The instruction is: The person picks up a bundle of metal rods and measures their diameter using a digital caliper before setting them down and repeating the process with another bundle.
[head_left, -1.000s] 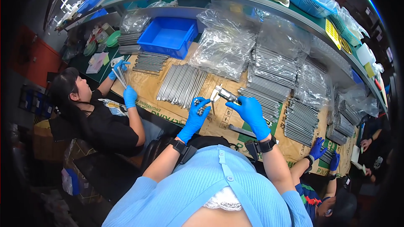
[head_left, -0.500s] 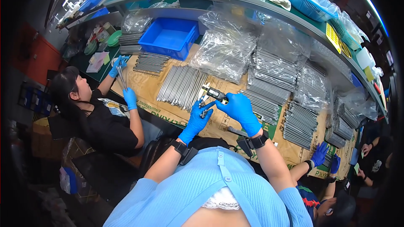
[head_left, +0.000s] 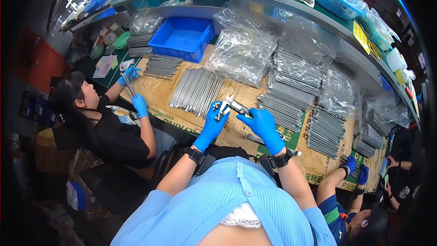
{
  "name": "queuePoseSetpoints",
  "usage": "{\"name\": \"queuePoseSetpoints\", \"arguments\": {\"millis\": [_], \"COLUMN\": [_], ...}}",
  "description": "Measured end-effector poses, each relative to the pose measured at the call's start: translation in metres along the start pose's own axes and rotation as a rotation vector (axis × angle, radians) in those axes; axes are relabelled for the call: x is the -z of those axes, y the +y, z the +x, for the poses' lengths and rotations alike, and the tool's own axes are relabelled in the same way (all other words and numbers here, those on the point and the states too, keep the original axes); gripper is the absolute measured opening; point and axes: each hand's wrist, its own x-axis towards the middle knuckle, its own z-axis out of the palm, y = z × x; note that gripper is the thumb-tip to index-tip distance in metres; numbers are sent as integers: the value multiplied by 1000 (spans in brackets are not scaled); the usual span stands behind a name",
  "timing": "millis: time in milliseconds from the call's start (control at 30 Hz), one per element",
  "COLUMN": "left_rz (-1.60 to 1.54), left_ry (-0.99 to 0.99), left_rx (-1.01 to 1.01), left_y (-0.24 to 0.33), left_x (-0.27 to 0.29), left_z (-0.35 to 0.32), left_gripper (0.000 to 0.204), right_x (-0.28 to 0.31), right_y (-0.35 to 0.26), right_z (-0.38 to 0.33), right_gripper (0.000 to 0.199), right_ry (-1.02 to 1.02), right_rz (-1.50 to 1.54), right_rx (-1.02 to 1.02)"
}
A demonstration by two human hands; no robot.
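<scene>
While my left hand (head_left: 213, 119) pinches a short metal rod (head_left: 219, 111) between closed fingertips, my right hand (head_left: 263, 125) grips the body of a caliper (head_left: 235, 105), fingers wrapped tight. Both hover above the brown paper sheet (head_left: 157, 92), near a row of long steel rods (head_left: 196, 90) and a blue bin (head_left: 182, 38).

Glossy blue rubbery gloves cover both hands (head_left: 214, 120), holding a shiny metal caliper (head_left: 233, 106) over matt brown cardboard (head_left: 157, 92).
</scene>
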Motion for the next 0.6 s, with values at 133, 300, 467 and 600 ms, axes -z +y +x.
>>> {"name": "queuePoseSetpoints", "arguments": {"millis": [133, 300, 467, 600], "left_rz": [5, -24, 173, 184], "left_ry": [5, 0, -61, -61], "left_rx": [-15, 27, -90, -122], "left_y": [2, 0, -6, 7], "left_x": [0, -1, 8, 14], "left_z": [-2, -4, -6, -9], "left_gripper": [38, 38, 34, 29], "right_x": [3, 9, 28, 39], "right_y": [1, 0, 0, 2], "right_z": [2, 3, 12, 21], "right_gripper": [53, 54, 56, 56], "right_ry": [-54, -77, -93, -60], "right_rz": [23, 11, -12, -35], "right_rx": [-33, -42, -78, -96]}}
